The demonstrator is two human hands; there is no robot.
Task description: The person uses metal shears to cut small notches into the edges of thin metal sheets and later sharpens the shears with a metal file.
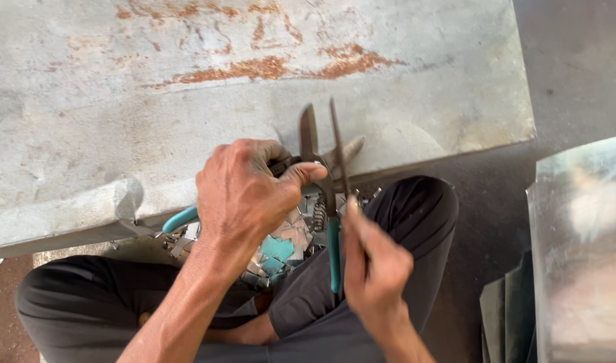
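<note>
My left hand (244, 195) is shut around a pair of tin snips (309, 138) near the pivot, thumb pressed over the joint. The snips have dark blades pointing up, open, and teal handles (334, 259), one of them sticking out left of my wrist. My right hand (375, 265) pinches a thin dark metal strip (337, 144) that stands upright just right of the blades. Both hands hover over my crossed legs in dark trousers, at the near edge of a large grey metal sheet (187, 87).
The grey sheet has rust stains and a bent corner at its left near edge. A heap of small shiny metal offcuts (289, 236) lies between my knees. A shiny metal sheet (583, 249) and darker stacked pieces (506, 309) lie at the right on a dark floor.
</note>
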